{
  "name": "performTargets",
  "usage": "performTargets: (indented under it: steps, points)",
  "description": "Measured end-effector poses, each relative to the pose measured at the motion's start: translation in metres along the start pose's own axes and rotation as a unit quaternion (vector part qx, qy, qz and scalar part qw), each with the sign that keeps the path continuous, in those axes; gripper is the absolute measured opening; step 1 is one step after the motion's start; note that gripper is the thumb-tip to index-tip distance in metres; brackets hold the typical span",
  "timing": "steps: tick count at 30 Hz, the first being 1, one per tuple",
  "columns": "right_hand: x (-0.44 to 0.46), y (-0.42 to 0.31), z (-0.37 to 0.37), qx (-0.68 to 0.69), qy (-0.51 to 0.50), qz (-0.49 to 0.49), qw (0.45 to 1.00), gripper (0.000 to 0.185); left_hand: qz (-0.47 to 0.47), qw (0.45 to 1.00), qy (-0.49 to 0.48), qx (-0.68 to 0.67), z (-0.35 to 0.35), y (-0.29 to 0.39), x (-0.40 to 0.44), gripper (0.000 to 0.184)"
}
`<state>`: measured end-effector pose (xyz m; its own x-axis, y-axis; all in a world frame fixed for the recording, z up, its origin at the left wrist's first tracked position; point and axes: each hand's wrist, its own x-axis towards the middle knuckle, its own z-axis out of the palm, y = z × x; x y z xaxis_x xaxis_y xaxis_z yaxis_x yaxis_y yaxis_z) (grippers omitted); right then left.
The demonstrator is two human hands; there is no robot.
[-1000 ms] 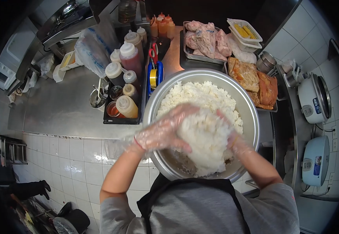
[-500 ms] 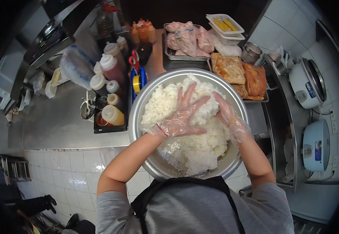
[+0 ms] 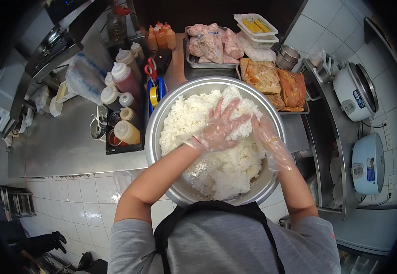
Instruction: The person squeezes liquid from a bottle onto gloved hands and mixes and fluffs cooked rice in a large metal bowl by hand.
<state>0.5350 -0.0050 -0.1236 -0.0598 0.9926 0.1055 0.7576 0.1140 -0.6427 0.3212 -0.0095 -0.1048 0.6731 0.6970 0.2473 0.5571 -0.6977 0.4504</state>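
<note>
A wide metal bowl stands at the counter's edge in front of me, with a large heap of white rice in it. My left hand, in a clear plastic glove, lies on the rice with its fingers spread. At the bowl's right side my right hand, also gloved, rests against the rice, fingers stretched out toward the back. The two hands are close together over the middle and right of the heap. Rice hides part of the right fingertips.
Left of the bowl, a black tray holds squeeze bottles; red scissors and yellow tape are beside it. Behind stand trays of wrapped meat and cooked slabs. Two rice cookers are at the right. A person's leg shows lower left.
The lifted clump of rice from a second ago is down in the bowl, and both hands now lie on the heap. Since the last frame, my left hand has shifted only slightly.
</note>
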Motion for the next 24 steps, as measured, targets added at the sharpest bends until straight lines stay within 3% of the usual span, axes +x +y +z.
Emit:
performTargets:
  steps: [1,4,6,8,10,13,16,19,22,24]
  points:
    - [-0.002,-0.014,-0.013,-0.017,-0.022,-0.013,1.0,0.044,-0.023,0.999,-0.038,-0.021,-0.015,0.002,-0.005,0.082]
    - [-0.047,-0.069,-0.029,-0.103,0.186,-0.156,0.965,0.034,-0.061,0.994,-0.08,-0.05,-0.051,-0.001,-0.027,0.076]
    - [-0.077,-0.089,-0.025,0.02,0.094,-0.136,0.986,0.031,-0.067,0.993,-0.085,-0.053,-0.059,-0.014,-0.042,0.072]
    - [-0.102,-0.09,0.0,0.125,-0.086,-0.169,0.974,0.032,-0.06,0.993,-0.084,-0.05,-0.059,-0.031,-0.054,0.069]
    - [-0.111,-0.082,0.046,0.001,-0.238,-0.191,0.952,0.031,-0.072,0.994,-0.044,-0.067,-0.059,-0.042,-0.058,0.062]
    - [-0.099,-0.074,0.11,-0.087,-0.193,-0.303,0.929,0.035,-0.093,0.993,0.041,-0.067,-0.051,-0.059,-0.061,0.052]
    - [-0.081,-0.085,0.139,-0.188,-0.211,-0.274,0.919,0.045,-0.103,0.97,0.113,-0.188,-0.039,-0.083,-0.068,0.048]
    - [-0.05,-0.141,0.127,-0.244,-0.421,-0.102,0.868,0.057,-0.122,0.949,0.209,-0.201,-0.044,-0.075,-0.069,0.039]
    - [-0.027,-0.156,0.133,-0.243,-0.47,-0.071,0.846,0.065,-0.132,0.941,0.247,-0.191,-0.043,-0.073,-0.072,0.035]
    - [-0.013,-0.146,0.155,-0.278,-0.496,-0.078,0.819,0.057,-0.133,0.939,0.253,-0.189,-0.043,-0.073,-0.072,0.032]
